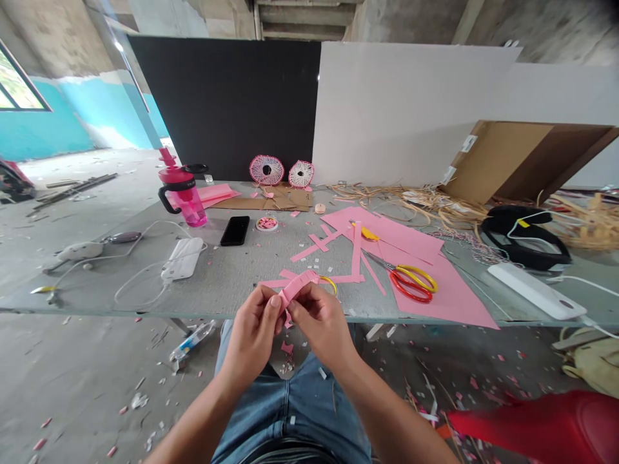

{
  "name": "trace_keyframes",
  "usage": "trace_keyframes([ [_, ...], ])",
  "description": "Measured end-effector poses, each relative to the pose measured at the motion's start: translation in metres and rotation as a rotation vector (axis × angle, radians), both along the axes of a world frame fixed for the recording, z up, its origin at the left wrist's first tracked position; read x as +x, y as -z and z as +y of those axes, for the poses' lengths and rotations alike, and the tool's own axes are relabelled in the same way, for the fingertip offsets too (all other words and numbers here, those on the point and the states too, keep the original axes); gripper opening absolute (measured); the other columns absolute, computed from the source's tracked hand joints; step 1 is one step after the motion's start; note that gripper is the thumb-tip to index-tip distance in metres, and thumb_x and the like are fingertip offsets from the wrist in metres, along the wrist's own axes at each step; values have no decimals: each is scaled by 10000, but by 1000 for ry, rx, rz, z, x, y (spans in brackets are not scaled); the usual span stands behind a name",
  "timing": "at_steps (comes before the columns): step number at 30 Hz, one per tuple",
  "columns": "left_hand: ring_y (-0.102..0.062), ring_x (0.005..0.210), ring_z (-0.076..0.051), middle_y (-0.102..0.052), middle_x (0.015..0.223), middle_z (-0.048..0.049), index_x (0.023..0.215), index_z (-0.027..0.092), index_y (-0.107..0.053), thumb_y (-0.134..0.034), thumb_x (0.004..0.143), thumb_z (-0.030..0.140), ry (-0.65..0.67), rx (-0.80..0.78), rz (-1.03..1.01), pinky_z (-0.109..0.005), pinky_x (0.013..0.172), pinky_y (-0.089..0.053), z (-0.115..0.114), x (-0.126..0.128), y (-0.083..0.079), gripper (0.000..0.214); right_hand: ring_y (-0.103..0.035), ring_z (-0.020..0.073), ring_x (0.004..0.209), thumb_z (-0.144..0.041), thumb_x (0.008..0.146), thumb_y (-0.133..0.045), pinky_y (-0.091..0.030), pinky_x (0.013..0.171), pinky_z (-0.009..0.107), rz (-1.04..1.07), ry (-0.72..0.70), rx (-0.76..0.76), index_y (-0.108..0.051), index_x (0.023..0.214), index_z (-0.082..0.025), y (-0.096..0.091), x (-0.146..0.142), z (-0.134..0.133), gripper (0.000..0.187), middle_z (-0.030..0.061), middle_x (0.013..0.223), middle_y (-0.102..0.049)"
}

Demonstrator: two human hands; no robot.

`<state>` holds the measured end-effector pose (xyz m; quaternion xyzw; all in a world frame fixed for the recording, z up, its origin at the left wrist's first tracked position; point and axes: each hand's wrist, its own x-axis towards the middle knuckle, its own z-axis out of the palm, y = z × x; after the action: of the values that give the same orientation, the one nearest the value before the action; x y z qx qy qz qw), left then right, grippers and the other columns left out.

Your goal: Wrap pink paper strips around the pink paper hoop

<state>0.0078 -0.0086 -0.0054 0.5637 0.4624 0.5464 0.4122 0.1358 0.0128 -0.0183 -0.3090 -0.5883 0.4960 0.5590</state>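
Just in front of the table's near edge, my left hand (257, 325) and my right hand (320, 320) both pinch a pink paper strip (294, 287). Fingers of the two hands nearly meet, and the strip bends upward between them toward the table. Behind it, part of a yellow ring (329, 283) shows, perhaps a scissors handle; the rest is hidden. More pink strips (356, 251) lie on the table beyond my hands. To the right, scissors with red and yellow handles (411, 283) rest on pink paper sheets (449, 298), near a yellow cutter (369, 234).
On the left stand a pink bottle (181, 193), a black phone (235, 231) and a white charger (182, 260) with cables. A small dish (267, 223) holds pink bits. Two round woven pieces (266, 170) lean at the back. A white power strip (536, 291) lies right.
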Motion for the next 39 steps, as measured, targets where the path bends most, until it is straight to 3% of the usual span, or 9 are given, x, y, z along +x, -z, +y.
trace_keyframes([
  [6,-533,618,-118,-607,736,11,978,201,-554,-675,836,556,-11,-16,-30,-219,565,-441,-1,3,2,401,-580,143,616,-307,815,-599,-462,541,254,-49,98,-51,-620,798,-204,7,-4,0,107,8,697,-649],
  [16,-611,703,-153,-668,812,-43,921,173,-639,-670,840,564,-26,-55,41,-262,638,-529,0,-1,6,400,-603,152,657,-331,823,-610,-512,606,280,68,48,-98,-623,833,-217,12,-8,-3,115,11,745,-651],
  [22,-494,517,-87,-550,631,39,828,185,-549,-663,862,561,165,-139,-46,-193,475,-416,2,-8,2,394,-573,143,593,-332,833,-604,-502,580,277,26,-29,-89,-585,784,-224,7,-2,-4,120,-21,654,-596],
  [29,-484,451,-73,-567,560,35,734,184,-514,-674,854,571,318,-268,-157,-186,445,-397,6,-13,-1,435,-588,144,627,-270,829,-598,-492,624,286,-11,-60,-61,-594,787,-213,6,10,-3,71,-11,685,-620],
  [32,-435,425,-65,-528,540,55,741,189,-510,-662,849,598,236,-254,-166,-177,407,-350,3,-8,1,449,-591,148,650,-260,816,-615,-488,636,286,-11,-54,-45,-603,778,-215,5,10,-4,60,-6,710,-631],
  [39,-344,447,-68,-415,550,77,728,206,-485,-537,914,612,-18,-53,64,-188,416,-287,-2,4,8,449,-591,148,667,-259,819,-631,-493,639,280,63,-54,-91,-624,787,-205,9,3,-6,63,-2,730,-637],
])
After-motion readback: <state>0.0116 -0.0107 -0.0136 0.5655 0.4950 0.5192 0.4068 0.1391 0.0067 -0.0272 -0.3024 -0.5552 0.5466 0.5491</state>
